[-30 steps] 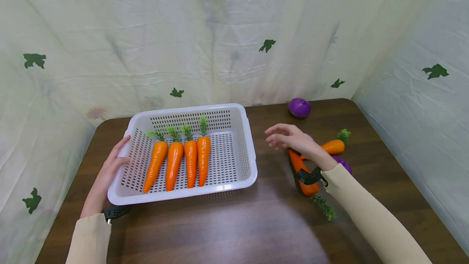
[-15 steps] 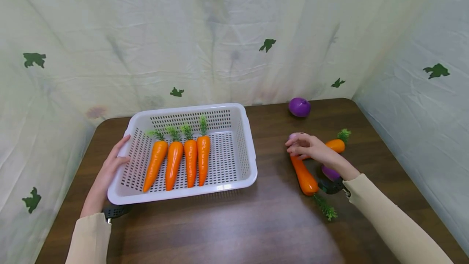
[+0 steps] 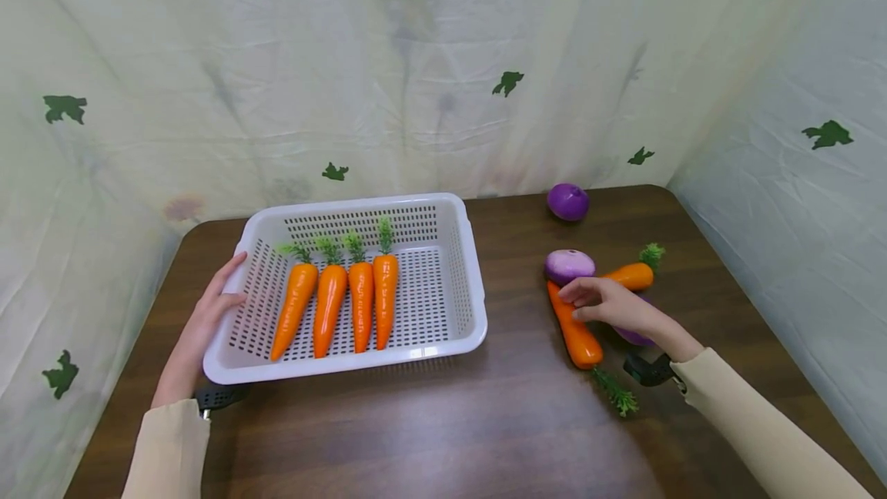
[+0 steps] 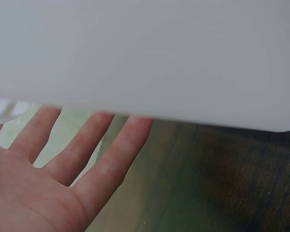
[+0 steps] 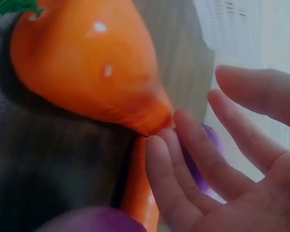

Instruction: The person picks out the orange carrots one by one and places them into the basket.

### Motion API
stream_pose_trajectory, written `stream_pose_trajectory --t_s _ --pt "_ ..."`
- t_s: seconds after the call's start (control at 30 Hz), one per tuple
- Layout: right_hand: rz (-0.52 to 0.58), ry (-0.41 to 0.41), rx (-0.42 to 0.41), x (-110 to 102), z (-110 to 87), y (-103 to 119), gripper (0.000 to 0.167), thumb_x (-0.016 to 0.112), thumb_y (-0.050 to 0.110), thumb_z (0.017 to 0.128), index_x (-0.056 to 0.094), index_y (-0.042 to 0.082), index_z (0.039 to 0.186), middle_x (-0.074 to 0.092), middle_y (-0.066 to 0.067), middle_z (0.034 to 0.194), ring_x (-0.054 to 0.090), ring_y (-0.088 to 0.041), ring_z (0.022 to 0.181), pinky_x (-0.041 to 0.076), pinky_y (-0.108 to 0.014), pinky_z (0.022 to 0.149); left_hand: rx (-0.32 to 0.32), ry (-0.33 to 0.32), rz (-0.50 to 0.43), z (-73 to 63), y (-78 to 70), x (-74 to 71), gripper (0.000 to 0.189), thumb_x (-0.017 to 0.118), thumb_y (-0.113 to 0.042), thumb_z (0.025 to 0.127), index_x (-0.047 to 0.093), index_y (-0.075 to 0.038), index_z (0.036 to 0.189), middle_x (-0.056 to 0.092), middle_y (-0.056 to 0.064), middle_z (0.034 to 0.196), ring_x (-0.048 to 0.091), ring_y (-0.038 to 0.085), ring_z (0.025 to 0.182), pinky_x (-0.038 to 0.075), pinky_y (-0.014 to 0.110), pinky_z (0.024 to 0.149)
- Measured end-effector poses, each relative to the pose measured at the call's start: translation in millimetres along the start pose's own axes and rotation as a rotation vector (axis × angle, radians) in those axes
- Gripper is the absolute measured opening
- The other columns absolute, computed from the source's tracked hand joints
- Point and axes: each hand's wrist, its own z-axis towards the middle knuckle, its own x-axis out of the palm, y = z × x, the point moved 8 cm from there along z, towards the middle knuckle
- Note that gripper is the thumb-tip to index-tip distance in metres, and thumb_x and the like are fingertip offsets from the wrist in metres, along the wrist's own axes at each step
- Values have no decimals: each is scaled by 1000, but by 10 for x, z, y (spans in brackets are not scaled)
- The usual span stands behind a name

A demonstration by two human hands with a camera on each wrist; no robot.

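My left hand lies along the left side of a white perforated plastic basket, fingertips on its rim. In the left wrist view its spread, straight fingers pass out of sight behind the rim. My right hand is over a glossy orange carrot, its fingers loosely bent. The right wrist view shows these fingers around the narrow tip of the carrot, without closing on it. A purple onion sits just beyond the hand. Another carrot lies behind it, partly hidden.
Several carrots lie side by side in the left and middle of the basket, leafy ends at the back. A purple onion stands near the back edge; another purple vegetable shows beneath my right wrist. Printed cloth hangs behind the brown table.
My right hand has moved right and toward me, from beside the basket past the near onion to the front carrot, uncovering that onion. My left hand and the basket stay in place.
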Motion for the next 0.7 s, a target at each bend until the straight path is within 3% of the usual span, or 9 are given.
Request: stream_pose_trajectory --t_s 0.2,0.37,0.5,0.7 --pt "-54 39 -1 73 19 -6 36 60 -1 87 58 -4 122 54 -21 126 52 -35 110 50 -38 86 -10 0 1 0 6 -8 59 37 -19 102 14 -38 153 16 21 144 58 3 93 56 29 67" --pt "-105 55 -38 124 27 5 36 59 -4 85 62 0 120 43 -23 139 40 -40 126 42 -50 96 -12 -2 6 -4 10 -3 59 38 -20 102 14 -38 153 15 21 145 57 3 94 55 29 68" --pt "-163 21 -64 130 53 6 33 61 -6 83 66 1 114 42 -24 141 38 -42 129 39 -52 98 -10 -3 3 -5 6 -2 59 38 -20 102 14 -39 153 15 20 145 57 3 95 55 29 68" --pt "-231 -56 -41 136 162 -17 24 62 -3 84 71 -2 106 48 -23 135 46 -41 121 47 -45 90 -6 3 -7 -5 -3 4 59 38 -20 102 14 -39 153 16 18 145 58 3 95 55 29 68"
